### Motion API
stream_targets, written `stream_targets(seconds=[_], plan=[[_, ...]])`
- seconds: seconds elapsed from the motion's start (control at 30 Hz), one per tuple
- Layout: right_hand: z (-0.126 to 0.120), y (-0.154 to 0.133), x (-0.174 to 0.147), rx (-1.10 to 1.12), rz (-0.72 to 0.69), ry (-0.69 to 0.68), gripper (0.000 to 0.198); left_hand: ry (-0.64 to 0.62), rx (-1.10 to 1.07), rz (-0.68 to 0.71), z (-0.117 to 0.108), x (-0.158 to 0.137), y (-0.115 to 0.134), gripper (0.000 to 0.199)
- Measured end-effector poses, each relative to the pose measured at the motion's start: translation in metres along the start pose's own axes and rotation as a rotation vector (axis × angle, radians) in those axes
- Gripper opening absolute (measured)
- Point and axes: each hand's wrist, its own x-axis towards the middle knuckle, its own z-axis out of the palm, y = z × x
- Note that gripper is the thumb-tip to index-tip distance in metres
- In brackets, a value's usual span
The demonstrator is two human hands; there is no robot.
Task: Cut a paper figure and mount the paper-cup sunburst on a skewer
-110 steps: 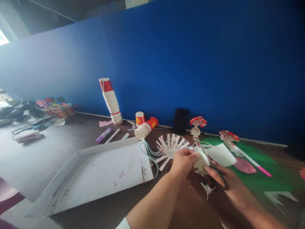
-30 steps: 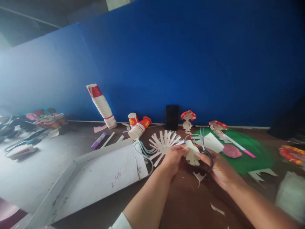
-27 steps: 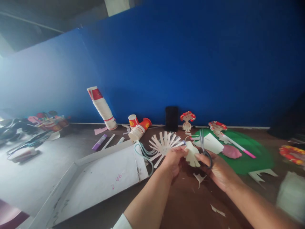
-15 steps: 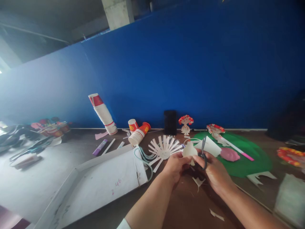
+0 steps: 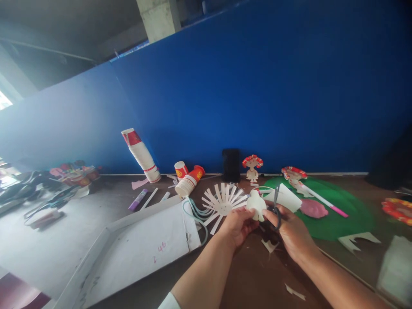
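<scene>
A cream paper cutout (image 5: 256, 204) with rounded edges and two small legs at its bottom is pinched in my left hand (image 5: 237, 224). My right hand (image 5: 291, 229) holds dark-handled scissors (image 5: 276, 209), blades pointing up, while its thumb touches the cutout's right edge. Left of the cutout lies a paper cup cut into a fan of white strips (image 5: 223, 207). A curved white paper piece (image 5: 286, 197) is just behind the scissors. Paper scraps (image 5: 269, 246) lie on the brown table below my hands.
A white cardboard box lid (image 5: 135, 253) and stacked paper cups (image 5: 141, 156) stand left. A finished paper figure (image 5: 252, 167) leans by the blue wall (image 5: 257, 86) near a black phone-like object (image 5: 231, 165). Rightward, a green sheet (image 5: 350, 214) bears a pink marker (image 5: 325, 203) and a pink lump (image 5: 313, 208).
The cutout has been turned, so its flat face and two legs now show more fully. The scissors stay in my right hand, and the view has shifted slightly.
</scene>
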Motion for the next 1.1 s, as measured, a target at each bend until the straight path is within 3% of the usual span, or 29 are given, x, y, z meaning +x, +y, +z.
stream_targets(seconds=[0.33, 0.67, 0.93, 1.1], plan=[[0.0007, 0.0017, 0.0008, 0.008, 0.033, 0.056, 0.044, -0.049, 0.079, 0.023, -0.0002, -0.0002, -0.0003, 0.04], [-0.0007, -0.004, -0.0021, -0.031, 0.031, 0.084, 0.046, 0.028, 0.072, 0.029, 0.0001, 0.0011, -0.0015, 0.033], [-0.0056, -0.0026, -0.0002, -0.043, 0.045, 0.055, 0.049, -0.006, 0.036, 0.034, 0.0006, -0.0013, -0.0031, 0.043], [-0.0061, -0.0038, -0.0004, -0.046, 0.071, 0.028, 0.051, 0.044, 0.041, 0.028, 0.0013, -0.0017, -0.0032, 0.042]])
